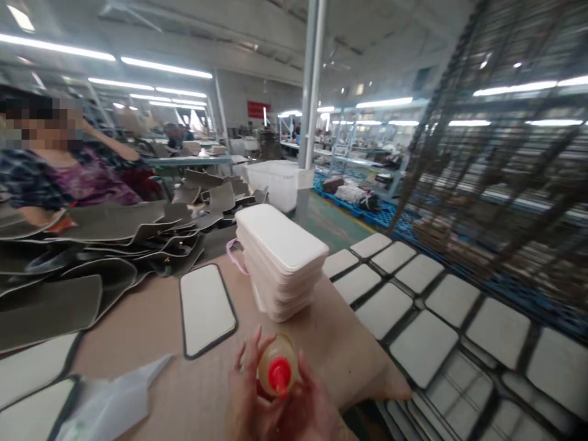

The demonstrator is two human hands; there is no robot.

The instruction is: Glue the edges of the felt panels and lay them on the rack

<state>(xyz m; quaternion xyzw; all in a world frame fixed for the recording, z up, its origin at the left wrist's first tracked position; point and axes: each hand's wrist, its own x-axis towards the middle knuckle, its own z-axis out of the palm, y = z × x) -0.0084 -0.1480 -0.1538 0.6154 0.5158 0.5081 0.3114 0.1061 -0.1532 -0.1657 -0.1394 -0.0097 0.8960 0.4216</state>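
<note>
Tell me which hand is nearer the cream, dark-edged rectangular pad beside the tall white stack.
Left. The left hand is off the pad's near right corner; the right hand is farther right, on the other side of the yellowish, red-nozzled bottle.

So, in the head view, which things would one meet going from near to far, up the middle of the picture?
Red-tipped squeeze bottle between left hand and right hand → stack of pale rounded-corner panels → white bin → red banner.
</note>
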